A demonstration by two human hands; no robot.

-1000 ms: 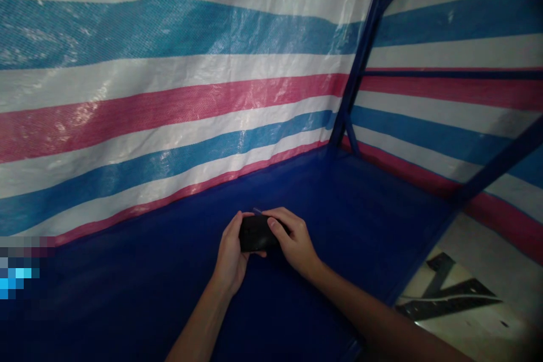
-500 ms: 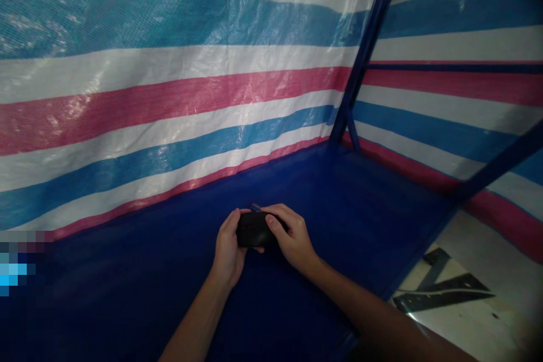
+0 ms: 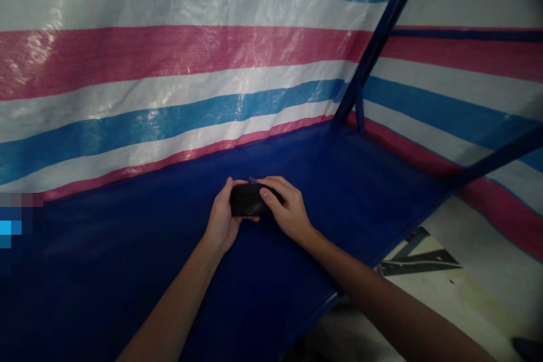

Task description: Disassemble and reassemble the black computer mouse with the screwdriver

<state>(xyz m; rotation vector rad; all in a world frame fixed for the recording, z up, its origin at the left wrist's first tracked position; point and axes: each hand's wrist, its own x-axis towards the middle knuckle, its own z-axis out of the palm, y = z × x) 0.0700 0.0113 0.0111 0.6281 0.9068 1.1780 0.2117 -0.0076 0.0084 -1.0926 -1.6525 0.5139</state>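
A black computer mouse (image 3: 249,200), smooth and rounded, is held sideways between my two hands above the blue surface (image 3: 271,283). My left hand (image 3: 221,216) is closed round its left end, with some fingertips showing beneath its lower edge. At the other end my right hand (image 3: 288,203) grips it, thumb lying on the dark top and fingers curled over the far side. Just behind the mouse, by the right fingertips, a small bluish bit (image 3: 252,180) shows; I cannot make out what it is. The underside of the mouse is hidden.
Striped sheeting (image 3: 178,51) in red, white and blue hangs behind and at the right. A dark blue frame post (image 3: 373,51) stands at the far corner, and a slanted bar (image 3: 496,155) runs along the right. Pale floor with a dark flat piece (image 3: 419,263) lies beyond the right edge.
The camera view has tilted down, so hands, mouse and surroundings sit somewhat higher in the picture. Both hands keep the same hold on the mouse.
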